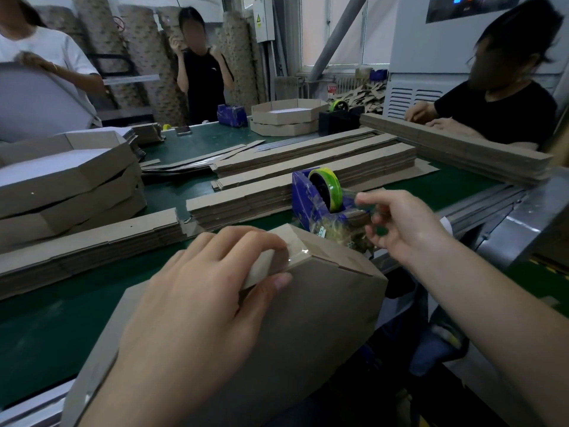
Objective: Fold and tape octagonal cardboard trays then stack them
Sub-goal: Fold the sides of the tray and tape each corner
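In the head view, the left hand (197, 303) is clamping onto the cardboard tray (308, 306) at lower centre of the frame. Its fingers are curling over the top edge of a folded corner while the thumb is pressing the outer wall, apparently so that the fold is not springing open. The tray is leaning on its side against the near edge of the green belt (55, 322), which is turning that corner up towards the person. A piece of clear tape (295, 252) is already shining across the corner, just beside the fingertips. To the right of centre the right hand (403, 224) is reaching to the blue tape dispenser (303, 195), which is standing on the belt just behind the tray, within easy reach. Its fingers are curling at the cutter end below the green-and-yellow tape roll (326, 181). The clear tape is blurring there, so I cannot tell whether they are pinching a strip yet. Flat cardboard strips (292, 167) are lying in piles across the middle of the frame, waiting to be folded. Finished trays (67, 183) are sitting stacked at the left edge, where completed ones are presumably going.
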Available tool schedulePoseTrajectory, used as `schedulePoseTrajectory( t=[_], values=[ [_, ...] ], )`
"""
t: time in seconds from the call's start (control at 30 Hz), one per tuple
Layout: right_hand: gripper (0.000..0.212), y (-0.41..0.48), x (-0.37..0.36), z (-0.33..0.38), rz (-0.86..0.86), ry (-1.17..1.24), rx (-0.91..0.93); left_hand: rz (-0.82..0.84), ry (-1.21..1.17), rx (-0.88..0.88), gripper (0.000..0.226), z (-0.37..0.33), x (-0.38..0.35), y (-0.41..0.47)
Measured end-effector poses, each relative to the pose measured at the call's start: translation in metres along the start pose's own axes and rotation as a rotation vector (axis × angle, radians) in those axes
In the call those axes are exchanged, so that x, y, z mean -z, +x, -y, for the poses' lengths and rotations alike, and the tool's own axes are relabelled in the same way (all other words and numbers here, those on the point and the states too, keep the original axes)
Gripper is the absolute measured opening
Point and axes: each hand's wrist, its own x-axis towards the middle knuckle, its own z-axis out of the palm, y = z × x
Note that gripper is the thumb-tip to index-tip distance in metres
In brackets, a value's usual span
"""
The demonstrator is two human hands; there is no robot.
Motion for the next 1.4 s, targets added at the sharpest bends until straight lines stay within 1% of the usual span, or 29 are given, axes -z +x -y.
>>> schedulePoseTrajectory(
  t=[0.1, 0.17, 0.23, 0.3, 0.33, 0.37, 0.4, 0.47, 0.5, 0.53, 0.6, 0.67, 0.73, 0.77, 0.83, 0.9, 0.97, 1.0, 1.07, 1.13, 1.2, 1.4],
  values=[
    [0.021, -0.008, 0.009, -0.010, 0.107, 0.104, 0.119, -0.004, -0.003, 0.005, 0.030, 0.000, 0.000, 0.000],
    [0.022, -0.011, 0.013, -0.014, 0.164, 0.111, 0.187, -0.010, -0.003, 0.003, 0.030, 0.000, 0.001, 0.000],
    [0.026, -0.011, 0.016, -0.019, 0.181, 0.079, 0.241, -0.006, -0.004, 0.001, 0.030, -0.001, 0.001, 0.000],
    [0.036, -0.007, 0.021, -0.025, 0.159, 0.016, 0.267, 0.001, -0.004, 0.002, 0.031, -0.002, 0.002, 0.000],
    [0.036, -0.006, 0.025, -0.028, 0.135, -0.048, 0.268, 0.007, -0.003, 0.004, 0.031, -0.002, 0.002, 0.000],
    [0.030, -0.005, 0.028, -0.029, 0.100, -0.162, 0.277, 0.012, -0.003, 0.005, 0.031, -0.002, 0.002, 0.000],
    [0.027, -0.005, 0.031, -0.029, 0.056, -0.324, 0.302, 0.014, -0.003, 0.005, 0.030, -0.002, 0.002, 0.001],
    [0.034, -0.004, 0.038, -0.028, -0.032, -0.682, 0.368, 0.016, -0.005, 0.008, 0.030, -0.001, 0.002, 0.001],
    [0.035, -0.005, 0.041, -0.025, -0.066, -0.809, 0.400, 0.017, -0.004, 0.009, 0.030, -0.001, 0.002, 0.000],
    [0.033, -0.008, 0.043, -0.022, -0.089, -0.883, 0.432, 0.017, -0.002, 0.008, 0.030, 0.000, 0.002, 0.000],
    [0.026, -0.013, 0.044, -0.011, -0.074, -0.904, 0.525, 0.014, -0.002, 0.009, 0.030, 0.000, 0.002, 0.000],
    [0.019, -0.020, 0.038, 0.006, 0.036, -0.832, 0.605, 0.005, 0.000, 0.006, 0.030, -0.001, 0.001, 0.001],
    [0.017, -0.031, 0.025, 0.025, 0.209, -0.736, 0.626, -0.007, 0.003, 0.003, 0.030, -0.002, 0.001, 0.001],
    [0.019, -0.037, 0.016, 0.034, 0.306, -0.685, 0.622, -0.013, -0.002, 0.003, 0.029, -0.003, 0.001, 0.001],
    [0.024, -0.050, -0.001, 0.051, 0.511, -0.589, 0.596, -0.023, -0.015, 0.002, 0.029, -0.003, 0.001, 0.001],
    [0.020, -0.059, -0.016, 0.062, 0.715, -0.511, 0.554, -0.035, -0.016, -0.003, 0.027, -0.004, 0.001, 0.000],
    [0.022, -0.061, -0.027, 0.067, 0.873, -0.470, 0.465, -0.048, -0.010, -0.007, 0.026, -0.004, 0.001, -0.001],
    [0.022, -0.061, -0.033, 0.068, 0.927, -0.492, 0.414, -0.052, -0.009, -0.008, 0.026, -0.003, 0.001, -0.001],
    [0.022, -0.057, -0.042, 0.064, 0.990, -0.589, 0.327, -0.061, -0.013, -0.011, 0.027, -0.003, 0.001, -0.003],
    [0.020, -0.052, -0.047, 0.059, 1.008, -0.658, 0.249, -0.065, -0.019, -0.011, 0.027, -0.002, 0.001, -0.004],
    [0.019, -0.049, -0.049, 0.056, 1.012, -0.677, 0.195, -0.065, -0.026, -0.008, 0.026, -0.002, 0.001, -0.005],
    [0.020, -0.044, -0.049, 0.055, 1.042, -0.687, 0.140, -0.055, -0.042, 0.001, 0.026, -0.003, 0.003, -0.007]
  ],
)
